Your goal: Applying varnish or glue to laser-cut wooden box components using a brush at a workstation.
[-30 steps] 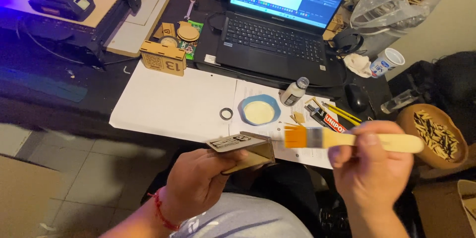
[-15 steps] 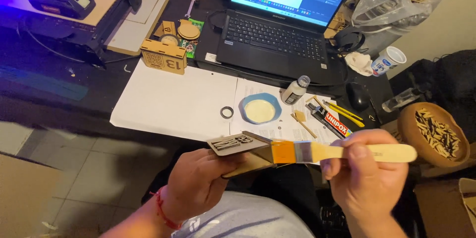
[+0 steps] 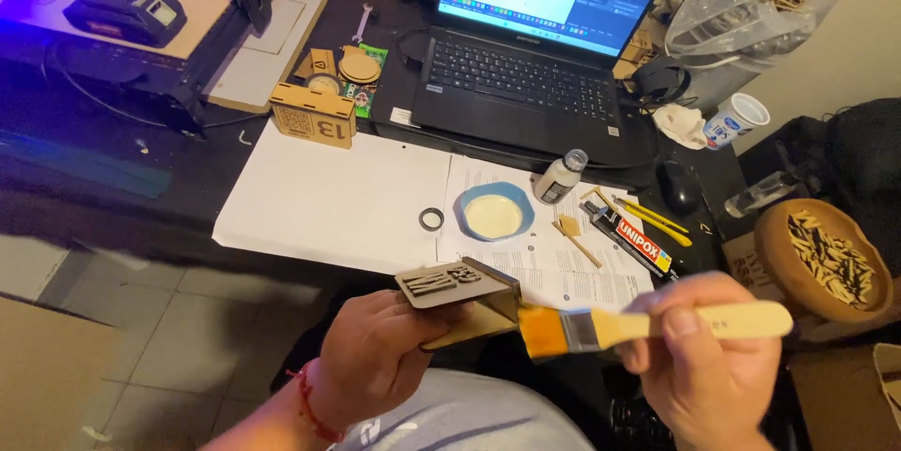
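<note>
The wooden piece [image 3: 457,293], a small folded panel with cut-out figures on top, sits above the lap, pinched in the left hand [image 3: 375,357], whose grip closes round its lower edge. The brush [image 3: 619,327] touches its right side, bristles on the inner face; the right hand [image 3: 699,366] wraps the handle tightly. Coating looks under way (no wet sheen is clear). On the table: a blue bowl [image 3: 495,214] of pale liquid, a bottle [image 3: 560,177], a laptop [image 3: 535,57].
</note>
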